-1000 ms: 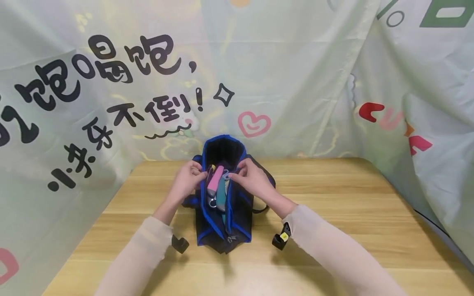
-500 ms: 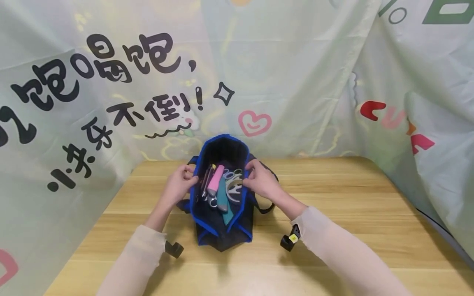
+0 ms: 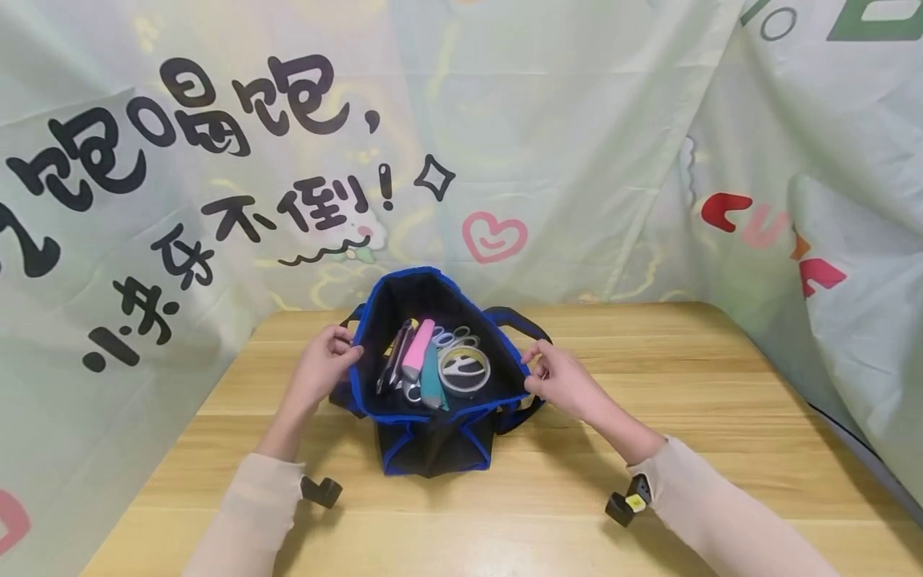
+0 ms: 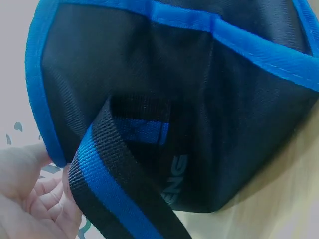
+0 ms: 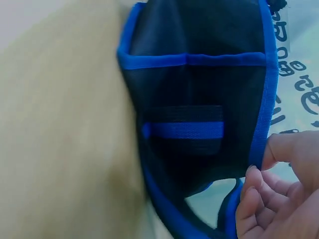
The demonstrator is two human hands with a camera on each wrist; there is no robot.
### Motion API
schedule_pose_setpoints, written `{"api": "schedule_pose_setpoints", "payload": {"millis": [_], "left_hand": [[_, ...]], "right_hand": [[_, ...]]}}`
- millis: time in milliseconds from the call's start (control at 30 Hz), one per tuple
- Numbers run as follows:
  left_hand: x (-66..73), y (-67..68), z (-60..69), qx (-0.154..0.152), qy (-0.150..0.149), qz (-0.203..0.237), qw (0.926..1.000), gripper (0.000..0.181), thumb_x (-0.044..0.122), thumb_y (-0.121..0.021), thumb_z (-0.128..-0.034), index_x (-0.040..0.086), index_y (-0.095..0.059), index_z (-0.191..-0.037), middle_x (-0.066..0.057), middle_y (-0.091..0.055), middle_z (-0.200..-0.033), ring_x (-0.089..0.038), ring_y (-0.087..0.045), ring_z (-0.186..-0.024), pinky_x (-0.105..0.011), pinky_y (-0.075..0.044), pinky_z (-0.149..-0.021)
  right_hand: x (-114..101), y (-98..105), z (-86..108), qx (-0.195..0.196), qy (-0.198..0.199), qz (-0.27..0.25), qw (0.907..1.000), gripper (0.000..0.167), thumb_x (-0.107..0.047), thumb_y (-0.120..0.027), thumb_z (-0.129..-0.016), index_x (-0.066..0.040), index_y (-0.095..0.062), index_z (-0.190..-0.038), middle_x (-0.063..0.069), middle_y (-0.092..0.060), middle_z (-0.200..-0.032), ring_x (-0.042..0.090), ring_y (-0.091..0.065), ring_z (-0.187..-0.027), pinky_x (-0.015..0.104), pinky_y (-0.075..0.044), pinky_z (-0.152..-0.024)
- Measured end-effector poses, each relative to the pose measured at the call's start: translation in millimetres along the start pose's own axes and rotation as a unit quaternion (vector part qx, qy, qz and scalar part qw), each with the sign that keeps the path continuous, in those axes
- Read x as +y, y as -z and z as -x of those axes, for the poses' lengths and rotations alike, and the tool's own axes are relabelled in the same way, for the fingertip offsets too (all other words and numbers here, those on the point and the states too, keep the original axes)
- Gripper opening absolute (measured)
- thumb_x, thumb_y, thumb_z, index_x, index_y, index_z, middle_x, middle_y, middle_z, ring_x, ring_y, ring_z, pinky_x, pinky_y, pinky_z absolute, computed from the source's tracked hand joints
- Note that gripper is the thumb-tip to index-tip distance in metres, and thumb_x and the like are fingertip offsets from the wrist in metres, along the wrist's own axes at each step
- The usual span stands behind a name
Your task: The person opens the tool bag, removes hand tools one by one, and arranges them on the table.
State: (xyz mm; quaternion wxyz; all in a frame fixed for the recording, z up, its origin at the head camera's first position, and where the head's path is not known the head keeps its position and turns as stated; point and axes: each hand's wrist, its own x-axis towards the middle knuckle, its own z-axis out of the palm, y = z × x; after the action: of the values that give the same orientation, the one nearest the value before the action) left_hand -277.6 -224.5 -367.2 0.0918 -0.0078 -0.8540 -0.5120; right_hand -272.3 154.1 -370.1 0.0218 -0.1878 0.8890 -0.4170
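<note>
A black tool bag with blue edging (image 3: 433, 449) stands wide open on the table. My left hand (image 3: 322, 366) pinches its left rim, and my right hand (image 3: 567, 382) pinches the right rim. In the left wrist view, thumb and fingers meet at the blue edge (image 4: 42, 124) beside a striped strap (image 4: 109, 179). The right wrist view shows the right thumb and fingers on the other blue edge (image 5: 265, 99). Inside lie a pink-handled tool (image 3: 418, 350), a teal tool (image 3: 430, 381), a roll of tape (image 3: 485, 375), scissors handles (image 3: 442, 339) and dark slim pen-like items (image 3: 392, 365).
The bag rests on a wooden table (image 3: 649, 385). Carry straps (image 3: 517, 320) hang at both sides. A printed cloth backdrop (image 3: 577, 160) rises behind the table and along its sides. A dark cable (image 3: 840, 429) runs along the right edge.
Both hands have moved apart, drawing the bag's rims outward. The mouth has gone from narrow to wide, and the tape roll has come into full sight.
</note>
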Motion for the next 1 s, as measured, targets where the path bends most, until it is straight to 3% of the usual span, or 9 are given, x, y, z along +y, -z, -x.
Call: {"api": "schedule_pose_setpoints", "payload": {"millis": [200, 367, 567, 667, 1000], "left_hand": [[1.5, -8.0, 0.6, -0.011, -0.011, 0.003, 0.9999, 0.033, 0.023, -0.069, -0.0921, 0.002, -0.054, -0.112, -0.013, -0.064, -0.084, -0.019, -0.059, -0.061, -0.042, -0.056, -0.059], [2.9, -15.1, 3.1, -0.034, -0.021, 0.005, 0.9992, 0.031, 0.022, -0.068, -0.0928, 0.003, -0.054, -0.112, -0.021, -0.067, -0.092, -0.021, -0.064, -0.069, -0.039, -0.057, -0.059], [4.7, -16.7, 3.3, -0.036, -0.024, 0.020, 0.9989, 0.028, 0.022, -0.065, -0.0947, 0.003, -0.054, -0.113, -0.021, -0.067, -0.093, -0.022, -0.064, -0.069, -0.035, -0.057, -0.059], [6.1, -16.0, 3.1, -0.031, -0.024, 0.031, 0.9987, 0.027, 0.021, -0.064, -0.0956, 0.002, -0.054, -0.112, -0.022, -0.066, -0.091, -0.021, -0.063, -0.065, -0.035, -0.057, -0.057], [6.6, -13.6, 4.5, -0.038, -0.039, 0.002, 0.9985, 0.029, 0.026, -0.064, -0.0960, 0.004, -0.055, -0.113, -0.019, -0.069, -0.093, -0.023, -0.063, -0.068, -0.036, -0.056, -0.059]], "right_hand": [[1, -3, 1.2, -0.010, 0.011, -0.009, 0.9998, 0.024, -0.007, -0.062, -0.088, -0.007, -0.054, -0.111, 0.005, -0.054, -0.078, 0.019, -0.047, -0.061, 0.031, -0.040, -0.056], [-9, 1, -3.4, -0.006, 0.032, 0.029, 0.9990, 0.024, -0.011, -0.066, -0.090, -0.005, -0.056, -0.111, 0.003, -0.055, -0.079, 0.019, -0.049, -0.064, 0.032, -0.041, -0.057], [-24, 4, -10.3, 0.044, 0.075, 0.106, 0.9906, 0.021, -0.018, -0.070, -0.089, -0.009, -0.063, -0.107, 0.005, -0.061, -0.098, 0.024, -0.057, -0.089, 0.041, -0.049, -0.077], [-33, 6, -16.1, 0.059, 0.098, 0.115, 0.9867, 0.020, -0.021, -0.070, -0.090, -0.010, -0.066, -0.107, 0.006, -0.064, -0.106, 0.026, -0.060, -0.100, 0.046, -0.050, -0.084], [-66, 14, -48.7, -0.002, 0.157, 0.074, 0.9848, 0.016, -0.020, -0.067, -0.093, -0.008, -0.067, -0.104, 0.001, -0.067, -0.097, 0.018, -0.063, -0.090, 0.039, -0.052, -0.083]]}}
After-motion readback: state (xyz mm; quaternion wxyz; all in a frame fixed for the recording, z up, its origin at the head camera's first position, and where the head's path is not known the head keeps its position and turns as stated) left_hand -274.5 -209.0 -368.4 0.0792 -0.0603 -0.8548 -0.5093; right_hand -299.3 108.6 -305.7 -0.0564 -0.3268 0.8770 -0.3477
